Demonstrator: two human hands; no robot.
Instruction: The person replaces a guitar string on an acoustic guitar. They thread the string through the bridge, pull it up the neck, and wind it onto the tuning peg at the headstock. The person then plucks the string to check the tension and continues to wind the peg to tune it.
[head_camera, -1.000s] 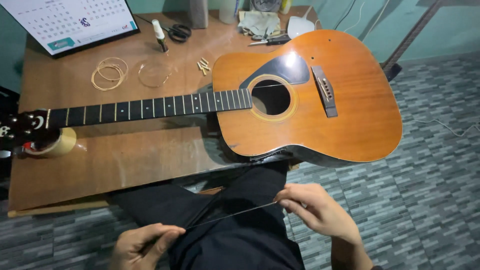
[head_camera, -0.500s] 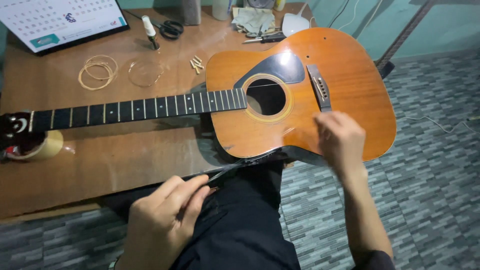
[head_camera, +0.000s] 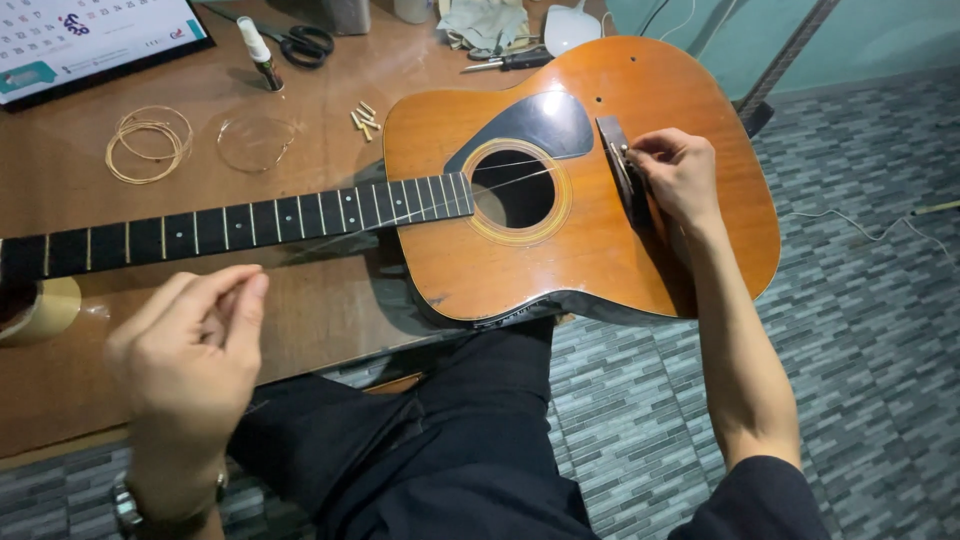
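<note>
An orange acoustic guitar (head_camera: 560, 250) lies flat on a brown wooden table (head_camera: 300, 320), its black neck (head_camera: 230, 228) reaching left. My right hand (head_camera: 678, 175) rests on the dark bridge (head_camera: 618, 165), fingertips pinched on one end of a thin guitar string (head_camera: 450, 198). That string runs leftward over the sound hole and along the neck. My left hand (head_camera: 190, 340) hovers in front of the neck, thumb and fingers pinched on the string's other end.
Coiled strings (head_camera: 148, 145) and a second coil (head_camera: 256, 142) lie behind the neck, with small brass pegs (head_camera: 363, 120), a small bottle (head_camera: 259, 45), scissors (head_camera: 305, 42), a screwdriver (head_camera: 505, 62), a calendar (head_camera: 90, 35) and a tape roll (head_camera: 45, 305). Grey tiled floor lies to the right.
My right hand rose from my lap to the bridge, taking the string end with it. My left hand lifted from my lap to beside the neck.
</note>
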